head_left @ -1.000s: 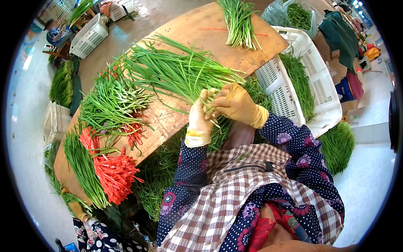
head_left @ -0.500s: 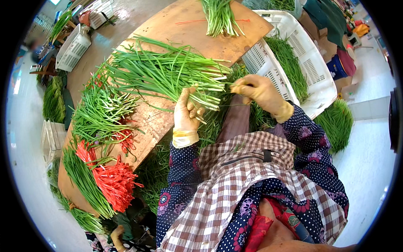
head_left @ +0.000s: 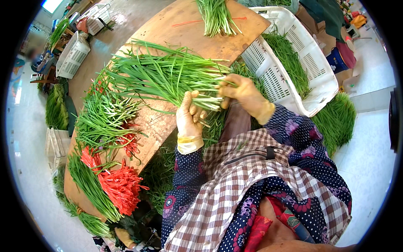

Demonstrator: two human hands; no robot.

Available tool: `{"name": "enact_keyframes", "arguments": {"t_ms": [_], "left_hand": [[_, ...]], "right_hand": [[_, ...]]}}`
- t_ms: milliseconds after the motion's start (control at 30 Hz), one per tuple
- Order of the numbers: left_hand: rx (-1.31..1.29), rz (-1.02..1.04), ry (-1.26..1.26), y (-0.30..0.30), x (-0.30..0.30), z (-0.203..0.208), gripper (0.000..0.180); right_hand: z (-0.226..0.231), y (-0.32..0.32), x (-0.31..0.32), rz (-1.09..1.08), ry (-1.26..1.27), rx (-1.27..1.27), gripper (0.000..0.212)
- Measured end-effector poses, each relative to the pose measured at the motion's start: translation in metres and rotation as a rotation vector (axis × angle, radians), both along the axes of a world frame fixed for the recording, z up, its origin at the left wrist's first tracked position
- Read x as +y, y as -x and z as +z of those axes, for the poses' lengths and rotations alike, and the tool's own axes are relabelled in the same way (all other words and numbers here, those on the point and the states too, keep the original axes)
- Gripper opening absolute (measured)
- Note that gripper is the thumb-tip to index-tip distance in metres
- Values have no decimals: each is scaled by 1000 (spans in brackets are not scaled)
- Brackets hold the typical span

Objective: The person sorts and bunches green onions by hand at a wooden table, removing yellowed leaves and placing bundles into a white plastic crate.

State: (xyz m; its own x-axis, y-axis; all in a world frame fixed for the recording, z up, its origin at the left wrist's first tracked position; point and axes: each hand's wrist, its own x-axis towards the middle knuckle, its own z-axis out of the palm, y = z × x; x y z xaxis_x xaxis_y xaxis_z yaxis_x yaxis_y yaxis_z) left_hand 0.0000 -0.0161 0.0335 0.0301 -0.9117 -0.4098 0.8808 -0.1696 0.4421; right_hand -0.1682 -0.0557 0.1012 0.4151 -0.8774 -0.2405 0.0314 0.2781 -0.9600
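A loose bunch of garlic chives [head_left: 168, 69] lies across the table edge, its pale stem ends toward me. My left hand [head_left: 189, 113], in a thin yellowish glove, is closed round some of the stems from below. My right hand [head_left: 243, 93], gloved the same way, has its fingers bent and pinched at the cut ends of the stems. Its fingertips are partly hidden among them. A smaller heap of chives [head_left: 105, 124] rests on the table left of my left hand. Closer to me are red ties [head_left: 121, 189] in a thick bundle, beside another bunch of chives [head_left: 90, 185].
The curved wooden table [head_left: 155, 122] bends round my left side. A white plastic crate [head_left: 312, 98] with chives in it stands at the right. One more bunch [head_left: 216, 19] is at the table's far end. Loose greens [head_left: 159, 176] lie below the table edge. Someone else's gloved hand [head_left: 124, 237] shows at bottom left.
My right hand has moved left, from just off the stem ends onto them. My left hand stays round the stems. The other person's hand at bottom left has shifted slightly.
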Motion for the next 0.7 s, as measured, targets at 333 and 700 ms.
{"name": "enact_keyframes", "arguments": {"t_ms": [333,700], "left_hand": [[149,-115,164,-23,8,-12,25],[30,-136,62,-25,9,6,29]], "right_hand": [[-53,146,25,139,-64,673,29],[-21,6,-40,103,1207,1051,33]]}}
